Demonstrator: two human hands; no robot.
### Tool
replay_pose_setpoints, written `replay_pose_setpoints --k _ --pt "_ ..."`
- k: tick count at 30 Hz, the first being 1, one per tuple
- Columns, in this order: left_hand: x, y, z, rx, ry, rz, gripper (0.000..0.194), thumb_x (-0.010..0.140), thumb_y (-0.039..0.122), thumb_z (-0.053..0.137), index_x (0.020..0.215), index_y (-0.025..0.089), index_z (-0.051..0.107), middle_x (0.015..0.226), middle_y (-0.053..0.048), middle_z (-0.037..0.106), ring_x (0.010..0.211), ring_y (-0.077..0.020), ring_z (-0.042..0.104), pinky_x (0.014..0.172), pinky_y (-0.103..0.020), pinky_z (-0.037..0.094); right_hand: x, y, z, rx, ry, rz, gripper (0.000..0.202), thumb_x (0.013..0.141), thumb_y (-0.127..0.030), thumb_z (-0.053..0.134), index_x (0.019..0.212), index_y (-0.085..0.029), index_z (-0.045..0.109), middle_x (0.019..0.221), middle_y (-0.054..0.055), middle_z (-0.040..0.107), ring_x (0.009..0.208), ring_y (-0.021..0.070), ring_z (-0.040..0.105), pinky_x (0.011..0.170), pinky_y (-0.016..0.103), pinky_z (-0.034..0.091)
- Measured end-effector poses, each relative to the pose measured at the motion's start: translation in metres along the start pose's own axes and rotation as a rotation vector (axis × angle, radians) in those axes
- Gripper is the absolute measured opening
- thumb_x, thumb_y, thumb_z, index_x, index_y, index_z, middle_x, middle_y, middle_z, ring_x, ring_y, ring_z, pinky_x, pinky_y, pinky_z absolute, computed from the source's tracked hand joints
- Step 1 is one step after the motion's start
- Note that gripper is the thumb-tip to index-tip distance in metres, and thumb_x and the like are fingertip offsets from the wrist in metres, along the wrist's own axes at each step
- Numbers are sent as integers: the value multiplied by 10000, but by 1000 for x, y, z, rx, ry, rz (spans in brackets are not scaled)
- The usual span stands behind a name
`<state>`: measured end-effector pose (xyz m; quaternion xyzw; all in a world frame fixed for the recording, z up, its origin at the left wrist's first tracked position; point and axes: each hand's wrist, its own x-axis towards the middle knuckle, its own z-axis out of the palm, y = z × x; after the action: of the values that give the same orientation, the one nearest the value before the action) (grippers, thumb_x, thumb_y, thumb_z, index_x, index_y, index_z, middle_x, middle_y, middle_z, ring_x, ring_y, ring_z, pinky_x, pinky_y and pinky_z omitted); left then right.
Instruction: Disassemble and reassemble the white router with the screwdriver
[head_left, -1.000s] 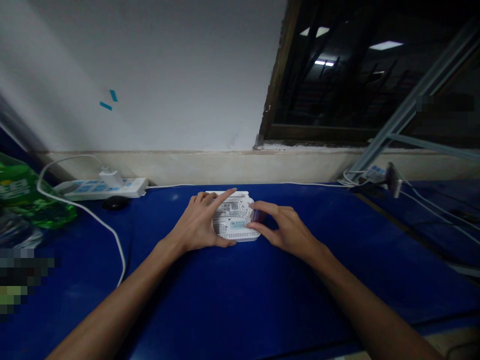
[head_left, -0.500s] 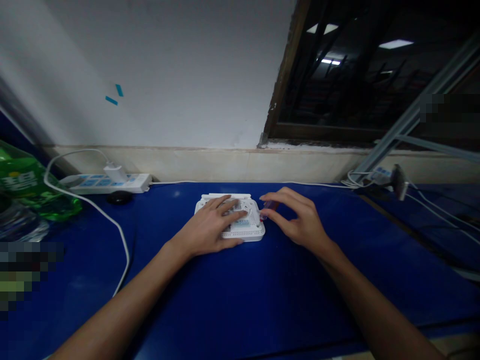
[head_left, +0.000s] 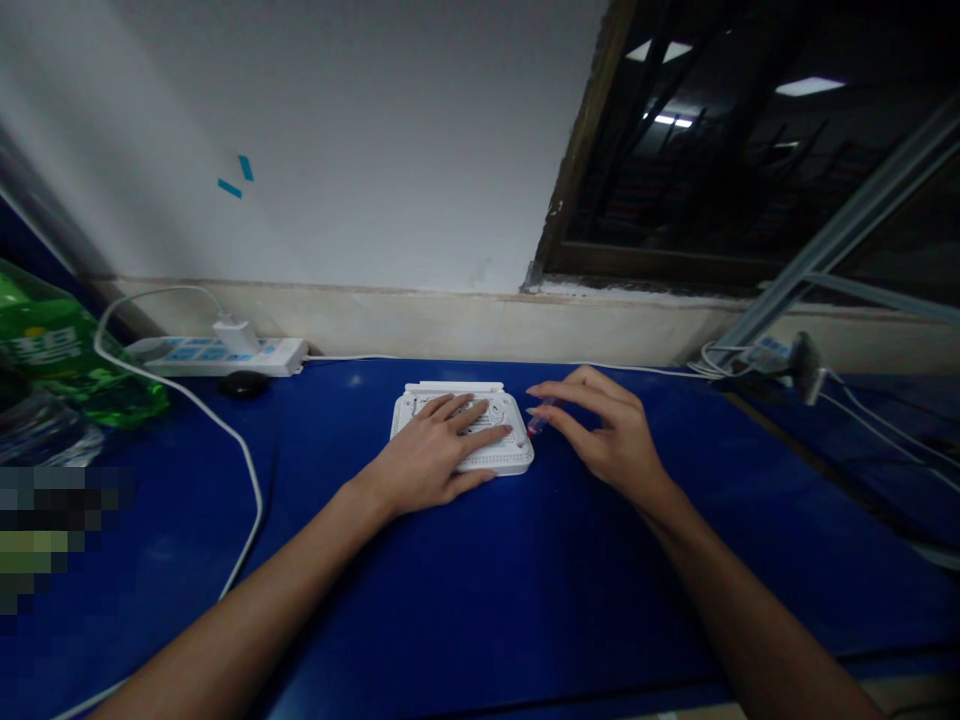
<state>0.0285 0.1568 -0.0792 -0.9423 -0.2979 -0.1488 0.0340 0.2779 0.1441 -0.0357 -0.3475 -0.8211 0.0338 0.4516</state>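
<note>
A white router-like box [head_left: 516,462] lies flat on the blue table, its vented face with small holes turned up and a white bar along its far edge. My left hand [head_left: 424,452] rests across its top with fingers spread, covering much of the left and middle, the thumb at the near edge. Just off the box's right edge, my right hand [head_left: 604,425] pinches a small see-through tool [head_left: 541,420] with a red part between thumb and forefinger. Its lower end is close to the box's right side; I cannot tell whether it touches.
At the back left are a white power strip [head_left: 289,357] with a plugged-in charger [head_left: 236,338], a black mouse-like object [head_left: 244,384] and a green bottle-like package [head_left: 45,345]. A white cable [head_left: 244,450] loops down the left. At right, a phone-like object [head_left: 808,368] stands near a metal frame [head_left: 810,255].
My left hand has slid slightly rightward over the box. My right hand with the see-through tool has drawn a little to the right. The view has shifted slightly.
</note>
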Motion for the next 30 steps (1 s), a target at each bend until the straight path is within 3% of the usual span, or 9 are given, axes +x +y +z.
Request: replay_pose_setpoints --k 5,9,12,16,18,22,24,28,30 --pt "0 0 0 -40 32 -5 562 956 483 572 1474 304 447 1551 -91 403 1419 -322 370 1158 -533 299 2 -2 -3 75 -148 -9 414 991 -143 486 1370 -275 585 1306 56 663 1199 228 570 1032 466 450" --pt "0 0 0 -57 40 -10 569 946 466 590 1473 306 445 1563 -80 386 1420 -320 367 1157 -536 299 1 0 -1 80 -72 -21 282 928 -195 630 1188 -275 708 1007 48 734 951 221 631 862 420 512" --pt "0 0 0 -41 28 -13 580 946 478 586 1479 308 436 1566 -85 378 1423 -323 361 1158 -538 292 0 -1 2 27 -25 -1 201 901 -248 680 1090 -256 748 842 44 672 850 211 601 775 385 505" --pt "1 1 0 -31 15 -20 581 947 473 587 1482 308 433 1567 -97 373 1427 -332 350 1152 -546 297 1 -5 3 66 -145 9 399 1000 -193 494 1384 -262 573 1223 87 669 1150 232 562 988 449 450" --pt "1 1 -1 -40 19 -22 576 945 468 590 1477 307 440 1568 -91 374 1426 -331 351 1151 -547 301 1 -5 3 112 -161 -6 430 1010 -166 453 1416 -277 536 1291 72 656 1201 228 546 1028 462 429" --pt "1 2 -1 -58 36 -20 586 935 462 601 1478 311 440 1564 -87 384 1416 -334 366 1140 -553 315 0 -2 3 77 -63 -15 259 940 -232 622 1179 -266 716 936 48 708 923 215 611 849 400 496" --pt "1 1 -2 -59 32 -20 592 928 460 606 1477 309 444 1562 -89 387 1413 -339 370 1134 -558 320 -1 -2 3 38 -39 2 235 919 -262 659 1142 -261 735 875 47 677 882 213 598 806 386 495" --pt "1 1 -4 -55 14 -18 585 924 457 605 1471 311 457 1561 -81 390 1409 -336 377 1140 -559 311 0 -4 4 74 -123 14 396 1008 -195 481 1384 -279 570 1226 74 670 1150 231 561 995 456 442" --pt "1 0 -5 -58 13 -16 589 923 453 607 1474 316 451 1563 -79 387 1408 -336 379 1140 -558 311 1 -5 4 111 -128 -5 399 1009 -169 465 1376 -279 575 1248 63 674 1166 227 560 1009 456 439"
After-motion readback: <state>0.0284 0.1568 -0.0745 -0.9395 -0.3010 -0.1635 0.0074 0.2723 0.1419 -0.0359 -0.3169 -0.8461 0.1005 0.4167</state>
